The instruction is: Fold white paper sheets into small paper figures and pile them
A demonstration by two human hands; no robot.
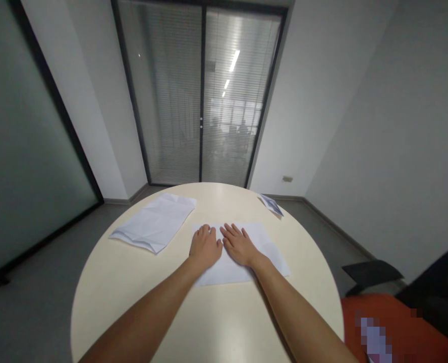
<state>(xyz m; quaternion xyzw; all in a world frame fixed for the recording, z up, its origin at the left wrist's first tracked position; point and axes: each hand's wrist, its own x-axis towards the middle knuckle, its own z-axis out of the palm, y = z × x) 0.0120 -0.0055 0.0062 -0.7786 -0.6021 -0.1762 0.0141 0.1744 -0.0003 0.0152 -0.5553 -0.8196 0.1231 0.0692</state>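
A white sheet of paper point(264, 252) lies flat on the round cream table point(133, 282), in the middle. My left hand point(204, 247) rests on the sheet's left part, fingers bent and pressed down on the paper. Beside it, almost touching, my right hand point(239, 243) lies flat on the same sheet with its fingers stretched out. Neither hand grips anything.
A small stack of white sheets point(154, 223) lies on the table's far left. A folded piece of paper point(271, 204) sits at the far right edge. An orange seat point(394, 327) and a dark chair part point(371, 272) stand to the right. Glass doors with blinds point(201, 96) are behind.
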